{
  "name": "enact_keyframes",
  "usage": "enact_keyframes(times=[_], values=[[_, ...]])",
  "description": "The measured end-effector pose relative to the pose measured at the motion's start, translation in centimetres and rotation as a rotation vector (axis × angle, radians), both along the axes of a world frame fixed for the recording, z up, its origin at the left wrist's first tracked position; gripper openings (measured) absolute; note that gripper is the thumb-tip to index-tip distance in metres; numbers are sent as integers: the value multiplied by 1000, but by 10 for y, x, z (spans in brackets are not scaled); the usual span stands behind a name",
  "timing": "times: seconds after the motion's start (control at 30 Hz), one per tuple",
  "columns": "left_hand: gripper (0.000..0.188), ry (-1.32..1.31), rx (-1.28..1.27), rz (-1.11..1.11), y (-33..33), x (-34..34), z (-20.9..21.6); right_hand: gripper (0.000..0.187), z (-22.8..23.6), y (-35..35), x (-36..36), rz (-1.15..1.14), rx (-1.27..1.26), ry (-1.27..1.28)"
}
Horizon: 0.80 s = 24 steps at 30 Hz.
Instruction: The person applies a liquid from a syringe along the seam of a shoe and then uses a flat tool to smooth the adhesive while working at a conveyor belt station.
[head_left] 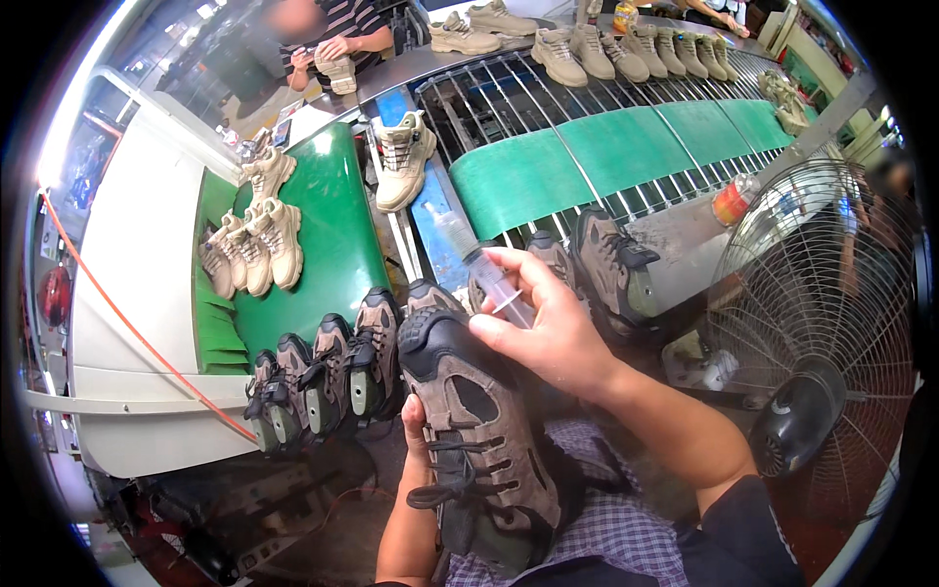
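A brown and black lace-up hiking shoe (pixel 514 445) is held upright in front of me, toe up and laces toward me. My left hand (pixel 415 435) is closed on its left side; the thumb shows and the other fingers are hidden behind it. Just above the toe, my right hand (pixel 558 328) grips a clear plastic syringe (pixel 497 286) between thumb and fingers. Its tip slants up and left, away from the shoe, over the blue strip (pixel 440 240). Whether there is liquid in the barrel I cannot tell.
Several brown shoes (pixel 331 364) stand along the near edge of the green belt (pixel 337 235). Beige boots (pixel 277 240) sit on it. More beige boots (pixel 592 51) line the far side of the roller rack. A caged fan (pixel 812 391) stands right. Across the table, a person (pixel 337 49) handles a boot.
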<state>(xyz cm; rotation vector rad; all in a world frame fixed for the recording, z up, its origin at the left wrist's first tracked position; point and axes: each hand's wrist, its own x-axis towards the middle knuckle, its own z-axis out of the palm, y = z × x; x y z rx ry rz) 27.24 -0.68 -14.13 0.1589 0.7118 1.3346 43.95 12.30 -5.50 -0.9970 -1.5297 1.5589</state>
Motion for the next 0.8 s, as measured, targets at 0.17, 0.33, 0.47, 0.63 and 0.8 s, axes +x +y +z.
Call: enact_keyframes(times=[0.17,0.33,0.47,0.63,0.8], values=[[99,71,-35,-32,4,-3,1,59,-1,4,-1,-4,-30,13],[96,-16,10,-18,4,-4,-4,57,6,6,13,-58,-4,-62],[93,-28,-4,-18,3,-7,5,56,22,-11,48,-9,102,-224],[90,-138,-15,-17,0,-10,0,56,51,-34,70,151,158,-450],[88,-84,2,-41,4,-8,-1,55,59,-40,70,191,405,-537]])
